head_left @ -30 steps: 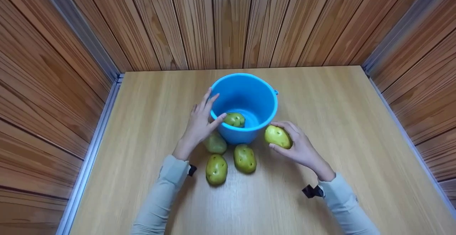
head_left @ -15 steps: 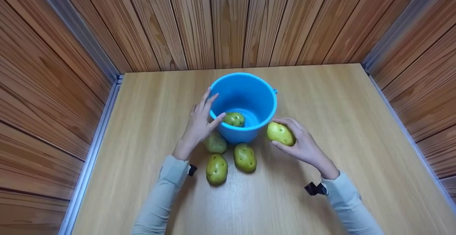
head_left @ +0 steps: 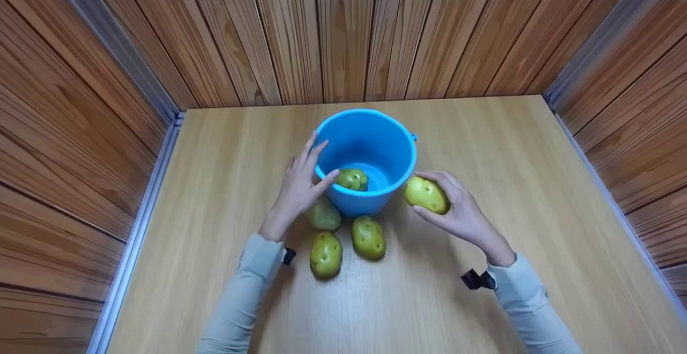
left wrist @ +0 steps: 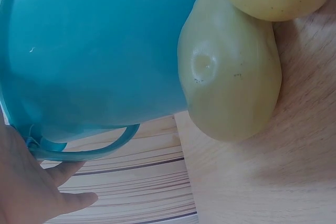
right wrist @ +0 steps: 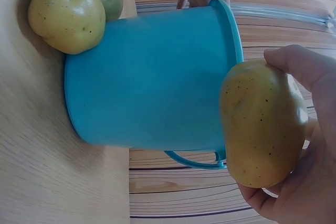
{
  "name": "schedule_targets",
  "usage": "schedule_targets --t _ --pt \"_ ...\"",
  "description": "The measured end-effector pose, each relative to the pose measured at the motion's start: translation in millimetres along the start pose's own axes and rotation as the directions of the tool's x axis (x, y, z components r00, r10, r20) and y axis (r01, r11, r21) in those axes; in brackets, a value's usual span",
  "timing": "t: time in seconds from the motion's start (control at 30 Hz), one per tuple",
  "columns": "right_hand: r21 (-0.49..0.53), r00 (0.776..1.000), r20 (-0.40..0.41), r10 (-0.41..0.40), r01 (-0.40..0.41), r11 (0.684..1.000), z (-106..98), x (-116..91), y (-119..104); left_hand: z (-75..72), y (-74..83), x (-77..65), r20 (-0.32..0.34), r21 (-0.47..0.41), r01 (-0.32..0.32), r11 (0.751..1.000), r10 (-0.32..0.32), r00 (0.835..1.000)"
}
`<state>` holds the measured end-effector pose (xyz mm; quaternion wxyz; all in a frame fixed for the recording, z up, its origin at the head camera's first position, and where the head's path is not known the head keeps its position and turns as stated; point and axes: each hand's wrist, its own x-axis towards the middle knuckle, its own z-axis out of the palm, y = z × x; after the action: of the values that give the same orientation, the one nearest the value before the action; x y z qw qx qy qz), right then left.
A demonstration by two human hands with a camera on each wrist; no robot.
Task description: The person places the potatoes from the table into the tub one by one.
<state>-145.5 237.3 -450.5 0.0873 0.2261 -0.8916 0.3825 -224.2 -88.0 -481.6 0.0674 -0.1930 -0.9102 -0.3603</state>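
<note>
A blue bucket [head_left: 370, 204] stands upright with one greenish potato [head_left: 352, 179] lying inside. My left hand [head_left: 298, 185] rests at the bucket's left rim, fingers straight and spread, the thumb reaching over the edge. My right hand [head_left: 464, 212] grips a yellow-green potato [head_left: 426, 195] just right of the bucket, off the table and beside the rim in the right wrist view. Three more potatoes are on the table in front of the bucket: one potato [head_left: 324, 215] partly hidden by my left hand, a second potato [head_left: 326, 255] nearer me, and a third potato [head_left: 368, 237] to its right.
The wooden table [head_left: 472, 145] ends at a plank-patterned back wall [head_left: 343, 37]. Similar walls with metal edge strips [head_left: 145, 225] rise on both sides. The bucket's handle [left wrist: 86, 153] hangs on its far side.
My right hand has moved a little away from me and to the right, carrying its potato. The left hand, the bucket and the other potatoes stay in place.
</note>
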Motion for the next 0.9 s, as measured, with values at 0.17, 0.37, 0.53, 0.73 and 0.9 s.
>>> schedule_targets --t 0.17,0.37,0.53,0.73,0.9 --pt "-0.001 1.0 0.01 0.014 -0.014 1.0 -3.2 2.5 -1.7 0.2 -0.3 -0.2 -0.002 -0.004 -0.004 1.0 0.004 1.0" --pt "0.011 0.999 0.009 0.032 -0.032 0.999 -7.6 6.8 -3.6 0.4 -0.1 -0.7 -0.011 0.002 0.003 1.0 -0.003 1.0" --pt "0.008 1.0 0.001 0.025 -0.025 1.0 -11.2 10.7 -6.3 0.0 0.4 -0.5 -0.012 0.009 -0.002 1.0 0.002 1.0" --pt "0.018 1.0 -0.015 0.013 -0.013 1.0 -12.4 15.3 -8.7 0.0 0.6 -0.2 -0.011 0.012 -0.007 1.0 0.007 1.0" --pt "0.014 1.0 -0.03 -0.003 0.003 1.0 -13.0 20.5 -10.9 -0.2 0.2 0.5 -0.003 -0.011 -0.003 1.0 0.003 1.0"
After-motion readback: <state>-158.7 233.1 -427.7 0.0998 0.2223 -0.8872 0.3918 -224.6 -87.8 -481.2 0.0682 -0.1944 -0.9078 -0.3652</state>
